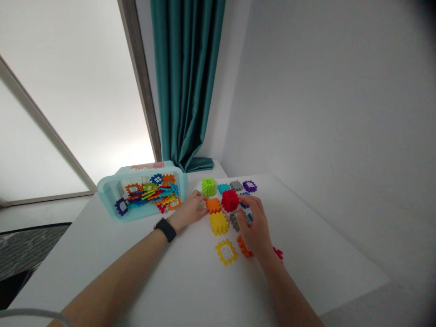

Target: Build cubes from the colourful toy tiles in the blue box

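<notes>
My left hand, with a black watch on its wrist, has its thumb and fingers closed at the left edge of an orange notched block. My right hand reaches in from the right with thumb and index finger apart. Its index fingertip meets the right side of a red cube; the thumb is lower, by a grey notched block. A yellow block lies below the orange one, and a lime-green cube stands behind it. Blue pieces are partly hidden by my right hand.
A pale blue bin of mixed notched tiles stands at the left. Behind the blocks lie light blue, grey and purple tiles. Nearer are a yellow window tile, an orange piece and a red piece.
</notes>
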